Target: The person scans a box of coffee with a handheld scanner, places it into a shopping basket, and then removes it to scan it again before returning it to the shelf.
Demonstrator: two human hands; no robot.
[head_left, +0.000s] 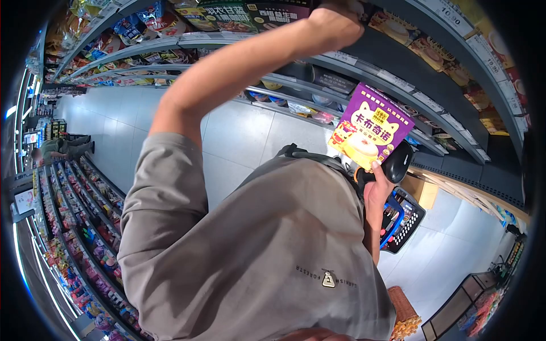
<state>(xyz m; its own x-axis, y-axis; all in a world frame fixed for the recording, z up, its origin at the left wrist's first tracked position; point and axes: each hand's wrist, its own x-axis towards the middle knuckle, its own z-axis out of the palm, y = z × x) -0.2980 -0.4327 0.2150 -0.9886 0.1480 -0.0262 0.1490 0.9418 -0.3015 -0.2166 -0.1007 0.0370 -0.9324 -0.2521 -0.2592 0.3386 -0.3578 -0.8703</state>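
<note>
My right hand [379, 190] grips the lower edge of a purple cappuccino coffee box [371, 126], its thumb on the front. The box has a yellow cat-shaped panel with a cup on it. My left hand [335, 25] reaches up to the shelf at the top, its fingers hidden in shadow and blurred. Just left of that hand stand dark coffee boxes [276, 16] and a green box [224, 17]. Beyond my right forearm is a black shopping basket [418, 219] with a blue handle [394, 224] and items inside.
Stocked shelves [227, 37] with price tags [449, 16] curve across the top and right. Below the box sits a black rounded object [398, 162]. A person [57, 148] stands far left beside racks of packets [74, 227]. A brown woven container [402, 307] is at lower right.
</note>
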